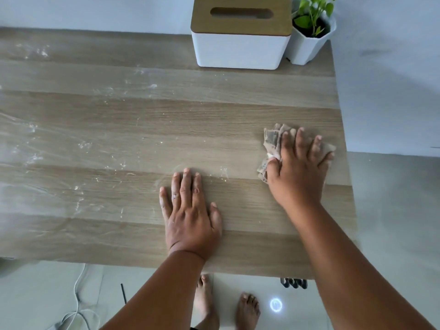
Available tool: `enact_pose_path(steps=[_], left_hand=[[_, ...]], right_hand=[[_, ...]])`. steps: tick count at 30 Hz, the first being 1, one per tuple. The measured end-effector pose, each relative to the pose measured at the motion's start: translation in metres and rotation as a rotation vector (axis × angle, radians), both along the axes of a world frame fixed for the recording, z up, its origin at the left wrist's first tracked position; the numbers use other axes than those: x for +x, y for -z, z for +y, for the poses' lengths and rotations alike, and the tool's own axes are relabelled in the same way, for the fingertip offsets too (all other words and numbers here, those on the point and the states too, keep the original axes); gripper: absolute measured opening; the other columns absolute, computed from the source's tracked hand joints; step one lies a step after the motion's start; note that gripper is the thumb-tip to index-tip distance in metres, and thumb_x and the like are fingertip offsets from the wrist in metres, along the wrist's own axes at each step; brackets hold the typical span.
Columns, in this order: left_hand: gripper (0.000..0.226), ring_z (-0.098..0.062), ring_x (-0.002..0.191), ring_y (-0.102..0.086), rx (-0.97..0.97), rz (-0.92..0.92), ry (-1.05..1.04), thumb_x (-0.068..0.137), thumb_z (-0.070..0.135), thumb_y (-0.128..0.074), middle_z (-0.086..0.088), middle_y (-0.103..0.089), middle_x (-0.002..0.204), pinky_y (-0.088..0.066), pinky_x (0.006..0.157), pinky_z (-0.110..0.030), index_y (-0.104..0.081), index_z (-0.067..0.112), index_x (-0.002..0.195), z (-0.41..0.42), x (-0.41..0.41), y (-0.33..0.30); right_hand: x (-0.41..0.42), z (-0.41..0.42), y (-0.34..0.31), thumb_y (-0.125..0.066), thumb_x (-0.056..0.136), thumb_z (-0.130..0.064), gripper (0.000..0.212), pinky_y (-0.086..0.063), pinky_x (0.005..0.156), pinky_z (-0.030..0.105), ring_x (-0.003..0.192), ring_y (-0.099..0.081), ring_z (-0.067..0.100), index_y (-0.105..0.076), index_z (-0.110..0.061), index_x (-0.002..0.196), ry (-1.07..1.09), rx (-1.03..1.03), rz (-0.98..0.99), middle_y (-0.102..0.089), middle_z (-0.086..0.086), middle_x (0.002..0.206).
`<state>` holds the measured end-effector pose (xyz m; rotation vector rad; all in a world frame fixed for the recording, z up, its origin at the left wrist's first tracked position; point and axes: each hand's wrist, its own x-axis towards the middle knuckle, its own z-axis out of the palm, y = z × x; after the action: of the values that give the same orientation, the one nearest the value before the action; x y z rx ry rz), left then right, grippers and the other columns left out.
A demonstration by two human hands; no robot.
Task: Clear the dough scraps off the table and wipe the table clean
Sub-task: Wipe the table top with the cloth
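- The bench is a wooden top with light and darker stripes, and it fills most of the frame.
- The right hand is at the right side of the frame, near the right edge of the bench. It lies palm down on a crumpled beige cloth, with the fingers spread over it. The grip is wide and flat; it presses the cloth on the bench and does not close around it.
- The cloth shows above and to the left of the fingers, and a small part shows at the right of them.
- The left hand is in the lower middle of the frame. It lies flat on the bench, palm down, fingers straight and close together. Its grip is open and it holds nothing.
- White flour smears and small dough specks cover the left half of the bench, from the upper left to the lower left. Some small specks also lie just above the left hand's fingertips.
- The bench area between the 2 hands and at the right looks mostly free of smears.
- A white tissue box with a wooden lid stands at the top middle of the frame.
- Just beside it, at the upper right, stands a white pot with a green plant.
- Below the bench edge, 2 bare feet stand on the floor, and a white cable lies at the lower left.
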<state>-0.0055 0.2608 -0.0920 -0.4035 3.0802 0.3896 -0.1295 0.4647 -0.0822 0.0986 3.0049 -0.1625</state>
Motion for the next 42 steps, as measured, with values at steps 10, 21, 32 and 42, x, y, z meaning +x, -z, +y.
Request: enact_pose_path(steps=[10, 21, 32, 42], left_hand=[[0.074, -0.024, 0.160, -0.005, 0.033, -0.002, -0.007, 0.091, 0.038, -0.036, -0.006, -0.018, 0.172, -0.004, 0.128, -0.055, -0.031, 0.013, 0.161, 0.000, 0.000, -0.003], [0.075, -0.022, 0.160, -0.003, 0.030, 0.002, -0.025, 0.092, 0.040, -0.039, -0.006, -0.018, 0.172, -0.002, 0.129, -0.053, -0.030, 0.011, 0.161, 0.003, -0.001, -0.004], [0.075, -0.018, 0.160, 0.003, 0.030, -0.045, -0.031, 0.091, 0.041, -0.033, -0.003, -0.013, 0.173, 0.002, 0.129, -0.050, -0.028, 0.014, 0.162, 0.004, -0.001, -0.008], [0.078, -0.021, 0.160, -0.002, 0.033, -0.001, -0.022, 0.089, 0.039, -0.038, -0.005, -0.017, 0.172, 0.000, 0.129, -0.052, -0.031, 0.012, 0.161, 0.005, -0.001, -0.006]], right_hand=[[0.058, -0.044, 0.012, -0.038, 0.102, -0.051, 0.060, -0.011, 0.123, 0.067, 0.160, -0.012, 0.037, -0.040, -0.028, 0.158, -0.579, -0.062, 0.119, -0.023, 0.000, 0.172], [0.054, 0.012, 0.009, -0.035, 0.099, -0.055, 0.067, -0.010, 0.122, 0.071, 0.159, -0.010, 0.040, -0.033, -0.027, 0.160, -0.128, 0.008, 0.056, -0.020, 0.005, 0.173], [0.033, -0.092, 0.004, -0.031, 0.103, -0.054, 0.062, -0.006, 0.121, 0.068, 0.160, -0.009, 0.039, -0.038, -0.029, 0.159, -0.511, -0.095, 0.073, -0.021, 0.000, 0.173], [0.062, 0.065, 0.011, -0.033, 0.104, -0.055, 0.062, -0.010, 0.126, 0.065, 0.160, -0.010, 0.035, -0.036, -0.029, 0.159, -0.284, -0.004, 0.081, -0.021, -0.001, 0.173]])
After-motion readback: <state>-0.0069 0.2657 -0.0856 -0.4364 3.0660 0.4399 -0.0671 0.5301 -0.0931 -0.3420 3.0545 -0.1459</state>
